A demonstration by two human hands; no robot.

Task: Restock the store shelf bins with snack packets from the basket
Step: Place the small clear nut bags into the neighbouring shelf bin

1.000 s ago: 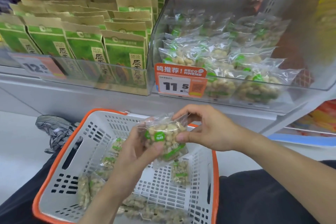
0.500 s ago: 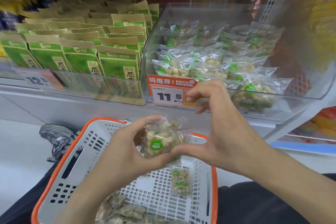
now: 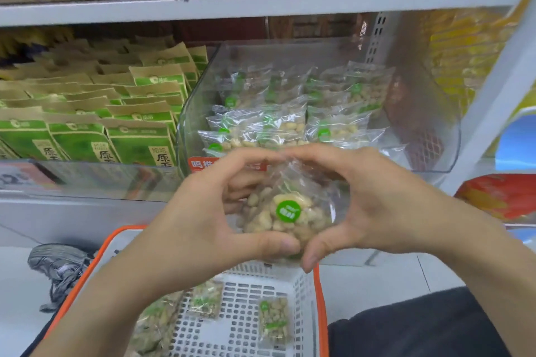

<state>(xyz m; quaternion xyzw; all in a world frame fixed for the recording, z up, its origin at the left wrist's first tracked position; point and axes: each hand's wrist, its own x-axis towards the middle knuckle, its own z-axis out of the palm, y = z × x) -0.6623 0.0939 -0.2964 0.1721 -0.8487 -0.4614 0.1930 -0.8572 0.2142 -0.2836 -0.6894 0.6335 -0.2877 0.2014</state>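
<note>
A clear snack packet (image 3: 285, 213) of pale nuts with a round green sticker is held upright between both hands, just in front of the clear shelf bin (image 3: 429, 113). My left hand (image 3: 200, 223) grips its left side, thumb under the bottom edge. My right hand (image 3: 374, 209) grips its right side, fingers curled over the top. The bin holds several rows of the same packets (image 3: 278, 122). Below my hands is the white basket with an orange rim (image 3: 320, 307), with a few packets (image 3: 274, 319) lying on its floor.
Left of the bin stand rows of green and tan paper packets (image 3: 116, 113) behind a clear front panel. A shelf board (image 3: 261, 4) with tan boxes runs above. A red price tag (image 3: 200, 165) sits on the bin's front. A grey shoe (image 3: 58, 266) is on the floor at left.
Both hands have raised the packet from over the basket up to the bin's front, and my right hand has closed over the packet's top. The view has tilted upward.
</note>
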